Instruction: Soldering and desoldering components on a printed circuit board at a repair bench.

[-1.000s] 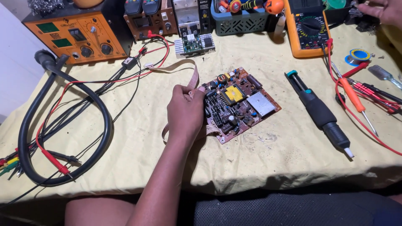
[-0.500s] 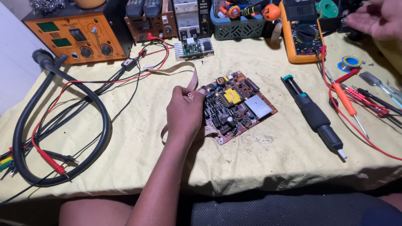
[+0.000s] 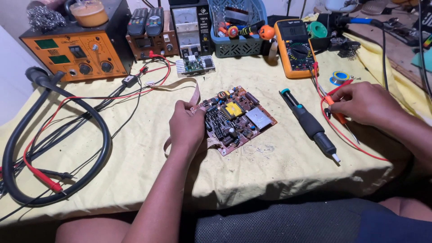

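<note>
**Two hands at a cluttered repair bench, one on the board, one on a probe**

The left hand (image 3: 186, 128) covers the near-left edge of the circuit board (image 3: 236, 119), so how the fingers curl under that edge cannot be seen; the hand is closed loosely on the board's side, thumb on top; a beige ribbon cable (image 3: 191, 90) loops behind the knuckles and its lower end vanishes under the wrist. The right hand (image 3: 366, 103) is folded around an orange-red test probe (image 3: 339, 116); only the probe's handle below the fingers and its thin tip show; the forearm runs off the right edge. A red lead (image 3: 346, 141) curves past it on the cloth.

The board is brown, lying tilted on the yellow cloth (image 3: 279, 171) at the middle of the bench; it carries a yellow transformer, a grey metal square and crowded dark parts, too small to tell apart. A black and teal desoldering pump (image 3: 310, 126) lies between the board and the right hand, apart from both.
</note>
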